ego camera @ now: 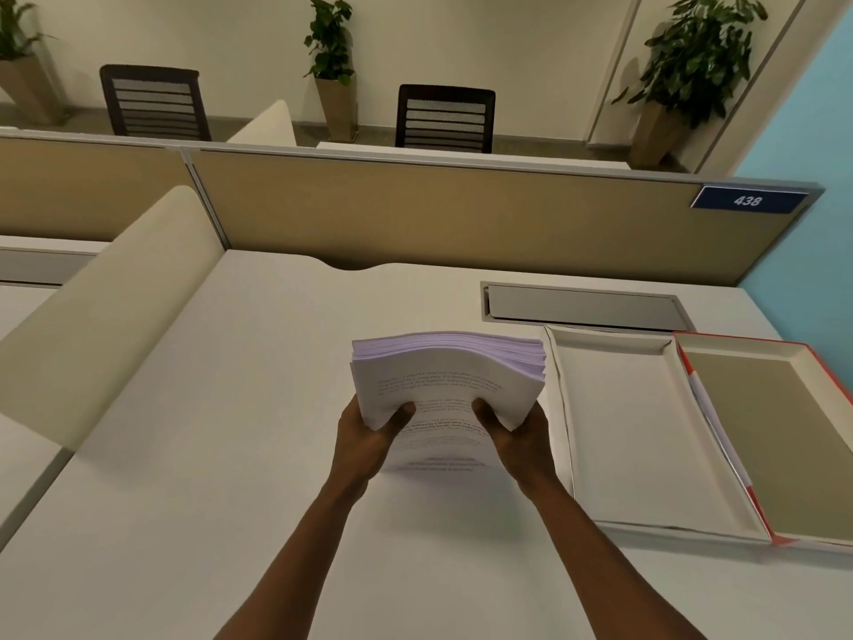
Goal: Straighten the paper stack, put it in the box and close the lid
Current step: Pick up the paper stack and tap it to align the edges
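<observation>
A white desk [231,455] runs up to a tan partition [461,214] along its far edge. A blue plate reading 438 [747,200] sits at the partition's right end. A grey cable tray [581,309] is set into the desk near the far right corner. Beyond the partition stand two dark mesh-backed chairs [154,101] [445,115] and three potted plants [330,62] [692,71] [18,62] along the wall.
</observation>
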The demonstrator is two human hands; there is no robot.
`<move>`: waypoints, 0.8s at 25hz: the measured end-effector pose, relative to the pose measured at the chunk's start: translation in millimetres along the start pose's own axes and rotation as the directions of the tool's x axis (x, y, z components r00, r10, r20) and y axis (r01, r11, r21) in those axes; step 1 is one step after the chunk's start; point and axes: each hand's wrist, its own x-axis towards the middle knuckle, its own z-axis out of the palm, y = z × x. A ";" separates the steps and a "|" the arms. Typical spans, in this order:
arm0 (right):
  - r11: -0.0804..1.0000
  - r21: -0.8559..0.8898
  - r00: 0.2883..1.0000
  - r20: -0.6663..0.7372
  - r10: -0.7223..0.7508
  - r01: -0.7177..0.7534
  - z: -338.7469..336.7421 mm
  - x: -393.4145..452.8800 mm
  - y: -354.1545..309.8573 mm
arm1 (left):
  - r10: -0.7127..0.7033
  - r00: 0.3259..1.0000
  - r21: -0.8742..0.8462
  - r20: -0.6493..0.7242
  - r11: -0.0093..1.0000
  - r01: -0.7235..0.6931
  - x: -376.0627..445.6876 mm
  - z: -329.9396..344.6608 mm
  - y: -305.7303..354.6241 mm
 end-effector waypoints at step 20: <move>0.927 -0.065 0.929 0.018 0.371 -0.369 -12.3 75.9 -3.5 | -0.436 0.900 0.102 0.003 0.896 0.433 75.9 20.6 16.2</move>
